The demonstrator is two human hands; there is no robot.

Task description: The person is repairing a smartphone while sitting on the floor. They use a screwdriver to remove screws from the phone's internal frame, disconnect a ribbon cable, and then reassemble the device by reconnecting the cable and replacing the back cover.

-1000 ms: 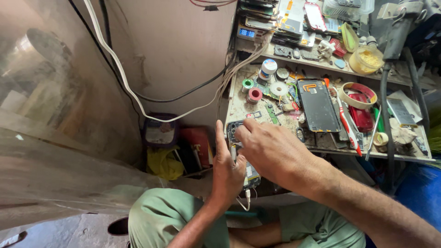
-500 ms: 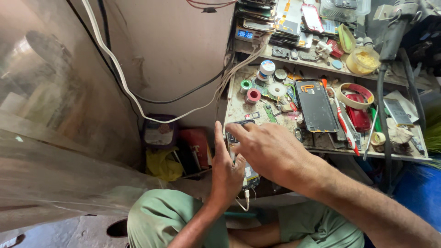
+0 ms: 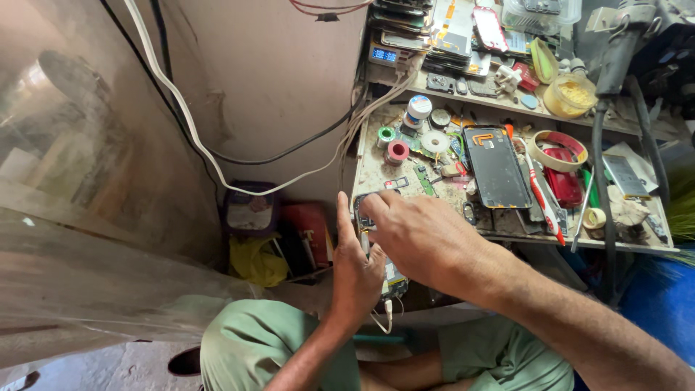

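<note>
An opened phone (image 3: 382, 264) with its circuit board showing rests at the near left corner of a cluttered workbench (image 3: 376, 170). My left hand (image 3: 355, 271) grips the phone from its left side, thumb up along the edge. My right hand (image 3: 423, 239) lies over the phone from the right, its fingertips pinched on the top end near the camera area. A white cable (image 3: 384, 318) hangs from the phone's lower end. Most of the phone is hidden beneath my right hand.
On the bench lie a dark phone back panel (image 3: 497, 168), tape rolls (image 3: 397, 152), a red-handled tool (image 3: 543, 199), a large tape ring (image 3: 556, 150) and small parts. A shelf behind holds phones and a yellow tub (image 3: 572, 95). White cables (image 3: 188, 130) cross the wall.
The view has shifted slightly. Both hands stay on the phone, the right fingertips working a little at its top end.
</note>
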